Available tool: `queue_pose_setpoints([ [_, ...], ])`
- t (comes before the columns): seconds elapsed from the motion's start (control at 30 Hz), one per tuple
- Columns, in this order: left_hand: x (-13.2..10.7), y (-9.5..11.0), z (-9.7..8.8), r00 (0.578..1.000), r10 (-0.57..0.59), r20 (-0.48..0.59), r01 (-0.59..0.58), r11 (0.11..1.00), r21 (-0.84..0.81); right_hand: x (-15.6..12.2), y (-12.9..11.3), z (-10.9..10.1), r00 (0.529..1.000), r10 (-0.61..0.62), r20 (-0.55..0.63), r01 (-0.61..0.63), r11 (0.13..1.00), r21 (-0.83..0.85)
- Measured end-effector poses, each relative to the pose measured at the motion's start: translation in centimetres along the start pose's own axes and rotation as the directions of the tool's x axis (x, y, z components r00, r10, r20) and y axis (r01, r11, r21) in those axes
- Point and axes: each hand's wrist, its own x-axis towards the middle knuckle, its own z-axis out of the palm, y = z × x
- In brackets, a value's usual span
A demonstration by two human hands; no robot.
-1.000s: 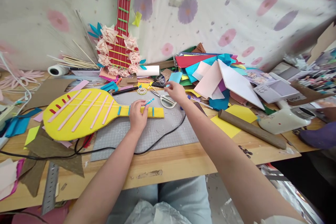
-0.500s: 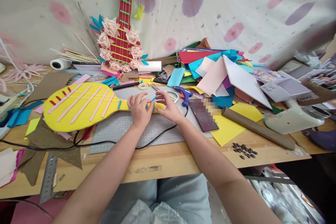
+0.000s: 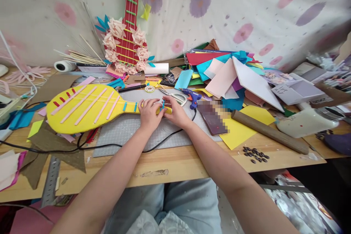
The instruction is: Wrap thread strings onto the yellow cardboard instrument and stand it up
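Note:
A yellow paper-craft guitar lies on the table, its neck pointing right, with pink strips across its body. Two short blue strips are on the neck left of my fingers. My left hand rests over the neck, fingers bent, thumb and index at another small blue strip. From the other side, my right hand pinches the same strip near the neck's end. Both hands' fingertips meet there and partly cover the strip and the neck beneath.
Behind my right hand are scissors and a blue glue gun, its black cord crossing the grey cutting mat. A phone, brown tube and black beads lie right. A red flowered guitar stands behind.
The blue strip, held tilted above the neck before, is now down across it between my fingertips. My left hand has shifted slightly right, uncovering a second blue strip on the neck.

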Motion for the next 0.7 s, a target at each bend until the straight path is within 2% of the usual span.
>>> queue_pose_setpoints([
  [0.13, -0.1, 0.2, -0.1, 0.999, 0.042, 0.025, -0.043, 0.998, 0.038, -0.1, 0.0, -0.9, 0.998, 0.003, 0.07, -0.012, 0.991, 0.134],
  [0.27, -0.2, 0.1, -0.1, 0.998, 0.046, 0.041, -0.048, 0.998, 0.046, 0.0, 0.5, -1.8, 0.99, 0.092, 0.111, -0.118, 0.96, 0.256],
  [0.4, -0.2, -0.1, 0.1, 0.997, 0.033, 0.074, -0.036, 0.999, 0.035, 0.2, 1.4, -1.7, 0.983, 0.148, 0.11, -0.176, 0.928, 0.329],
  [0.53, -0.3, -0.2, 0.2, 0.994, 0.047, 0.103, -0.051, 0.998, 0.033, 0.4, 1.6, -1.1, 0.985, 0.16, 0.066, -0.172, 0.936, 0.308],
  [0.7, -0.3, -0.3, -0.2, 0.991, 0.088, 0.103, -0.093, 0.995, 0.045, 0.2, 0.6, -1.4, 0.994, 0.108, 0.025, -0.111, 0.978, 0.177],
])
